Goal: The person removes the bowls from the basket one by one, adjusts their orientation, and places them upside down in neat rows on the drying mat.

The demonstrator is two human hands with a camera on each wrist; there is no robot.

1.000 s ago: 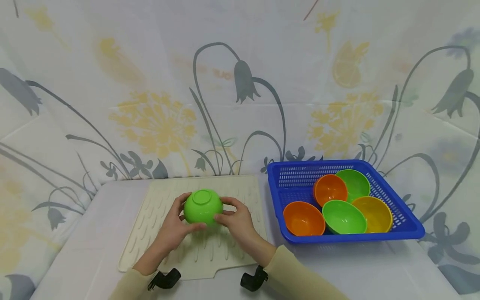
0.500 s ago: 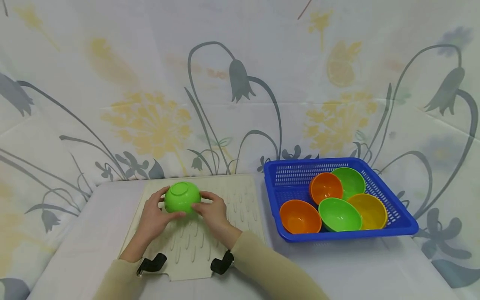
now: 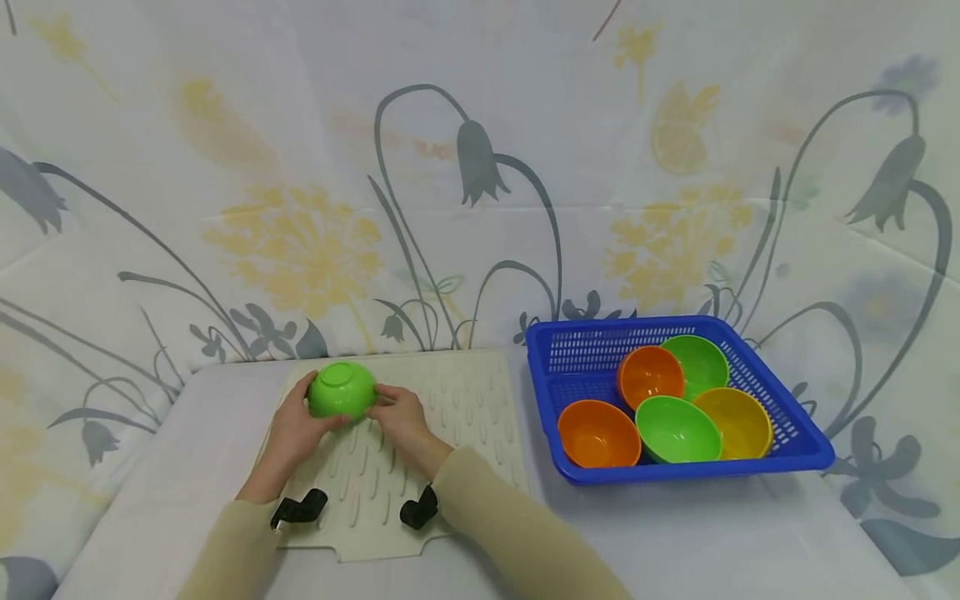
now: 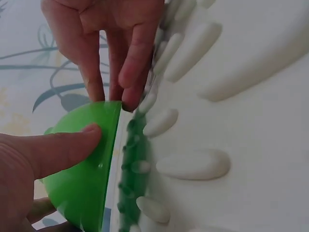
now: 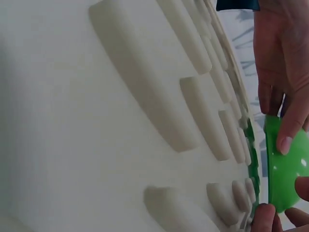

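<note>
An upside-down green bowl [image 3: 342,397] is over the back left part of a cream ribbed drying mat [image 3: 450,417], its foot ring facing up. On its left side my left hand [image 3: 291,429] grips it, the thumb lying along the near wall. From the right, my right hand [image 3: 401,421] holds it by the edge with thumb and fingers. In the left wrist view a narrow gap shows between the bowl's rim [image 4: 112,150] and the mat's ribs [image 4: 193,164], with a green reflection on the mat. The inside of the bowl is hidden.
To the right of the mat stands a blue plastic basket [image 3: 693,472]. Inside are orange bowls [image 3: 598,435], green bowls [image 3: 678,429] and a yellow bowl [image 3: 738,421], mostly tilted with their openings up. A floral-printed cloth [image 3: 315,125] hangs behind the white-covered table [image 3: 637,533].
Both hands have carried the green bowl leftward and back across the mat, from its middle to its back left part. The view has shifted slightly. The basket's bowls stay as they were.
</note>
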